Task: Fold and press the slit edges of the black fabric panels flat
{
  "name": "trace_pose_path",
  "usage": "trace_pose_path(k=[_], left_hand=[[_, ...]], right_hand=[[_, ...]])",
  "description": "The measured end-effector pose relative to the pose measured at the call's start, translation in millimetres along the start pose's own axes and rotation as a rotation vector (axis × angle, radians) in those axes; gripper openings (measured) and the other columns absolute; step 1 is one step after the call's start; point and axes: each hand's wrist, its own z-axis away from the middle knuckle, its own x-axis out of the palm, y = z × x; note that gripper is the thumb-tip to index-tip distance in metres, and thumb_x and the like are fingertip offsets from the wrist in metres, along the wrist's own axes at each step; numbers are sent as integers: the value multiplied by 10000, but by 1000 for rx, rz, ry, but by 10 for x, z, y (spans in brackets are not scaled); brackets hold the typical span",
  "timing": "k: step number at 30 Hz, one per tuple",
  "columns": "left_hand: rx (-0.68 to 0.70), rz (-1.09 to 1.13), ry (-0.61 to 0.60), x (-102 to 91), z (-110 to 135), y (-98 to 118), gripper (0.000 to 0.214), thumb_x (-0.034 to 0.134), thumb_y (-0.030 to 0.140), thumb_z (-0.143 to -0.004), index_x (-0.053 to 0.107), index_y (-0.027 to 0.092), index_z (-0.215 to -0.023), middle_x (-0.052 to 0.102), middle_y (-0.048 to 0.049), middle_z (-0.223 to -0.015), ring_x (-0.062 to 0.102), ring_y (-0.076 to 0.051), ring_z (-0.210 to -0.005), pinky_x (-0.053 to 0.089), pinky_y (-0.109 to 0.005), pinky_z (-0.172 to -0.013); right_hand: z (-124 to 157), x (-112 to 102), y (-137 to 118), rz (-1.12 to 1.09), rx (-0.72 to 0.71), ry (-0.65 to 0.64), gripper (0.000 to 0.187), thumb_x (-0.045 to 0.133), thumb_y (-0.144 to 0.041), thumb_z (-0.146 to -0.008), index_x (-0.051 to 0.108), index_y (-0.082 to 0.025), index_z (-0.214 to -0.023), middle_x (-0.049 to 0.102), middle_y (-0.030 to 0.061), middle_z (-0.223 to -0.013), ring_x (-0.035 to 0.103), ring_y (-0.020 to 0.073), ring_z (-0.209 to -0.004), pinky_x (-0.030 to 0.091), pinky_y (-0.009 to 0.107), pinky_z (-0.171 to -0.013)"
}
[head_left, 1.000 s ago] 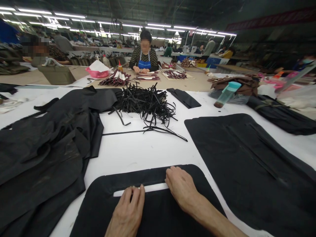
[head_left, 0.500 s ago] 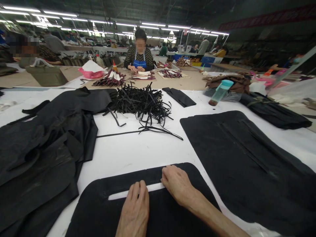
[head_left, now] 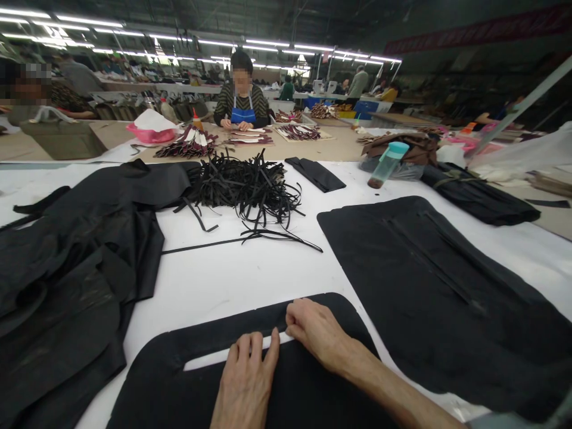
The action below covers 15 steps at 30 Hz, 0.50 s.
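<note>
A black fabric panel [head_left: 187, 405] with rounded corners lies flat in front of me. A long narrow slot [head_left: 208, 361] is cut through it near its far edge, and white shows through. My left hand [head_left: 246, 375] rests on the panel just below the slot, fingers stretched out and the index finger apart, the tips reaching over the opening. Curled at the slot's right end, my right hand [head_left: 317, 333] pinches the panel's edge there; its fingertips are partly hidden.
A second black panel [head_left: 424, 286] lies to the right, and crumpled black sheets [head_left: 80, 286] on the left. Beyond are a heap of black strips [head_left: 245, 187], a folded black piece [head_left: 316, 174] and a teal-lidded bottle [head_left: 388, 165]. A person [head_left: 242, 101] sits across the table.
My left index finger has spread away from the other fingers, toward the right hand. My right hand stays at the slot's right end. The whole view has shifted slightly.
</note>
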Motion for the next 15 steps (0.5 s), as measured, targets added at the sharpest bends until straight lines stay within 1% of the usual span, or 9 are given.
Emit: trace_pose_path(k=[3,6,8,10,12,15], left_hand=[[-12,15,29,15,-14,24,493,480,80,-780,509,255,-1240,578,-98,-1073,527,-259,-943,459,-410,-824],[34,17,84,26,-29,57,460,445,59,-773,543,189,-1203,549,-98,-1177,492,-251,-1048,432,-402,-904],[87,5,93,31,-41,75,484,424,25,-739,550,143,-1190,551,-97,-1178,481,-239,-1063,435,-366,-912],[131,-3,96,31,-56,84,502,417,7,-707,558,120,-1176,557,-99,-1166,479,-228,-1059,443,-333,-906],[159,-21,97,22,-72,86,490,421,9,-704,568,104,-1162,559,-113,-1146,486,-226,-1036,449,-328,-901],[177,-63,72,-10,-96,98,458,452,48,-730,558,83,-1174,573,-125,-1072,506,-231,-948,465,-336,-864]], right_hand=[[54,16,121,-32,-36,25,128,601,-72,-816,547,-187,-802,555,-42,-804,505,124,-766,329,186,-664],[104,18,213,-34,-29,29,139,597,-77,-831,536,-191,-777,545,-42,-803,502,126,-760,327,188,-669],[129,7,250,-23,-2,26,142,586,-82,-842,538,-190,-764,545,-38,-799,503,128,-751,324,194,-669],[139,-17,266,-5,40,20,136,578,-85,-846,544,-185,-760,553,-31,-793,509,130,-741,321,203,-662],[129,-55,257,17,92,5,125,583,-82,-833,560,-177,-756,569,-20,-779,520,139,-733,316,217,-645],[84,-132,204,51,171,-37,119,590,-67,-804,596,-166,-739,602,6,-744,545,163,-720,294,242,-592]])
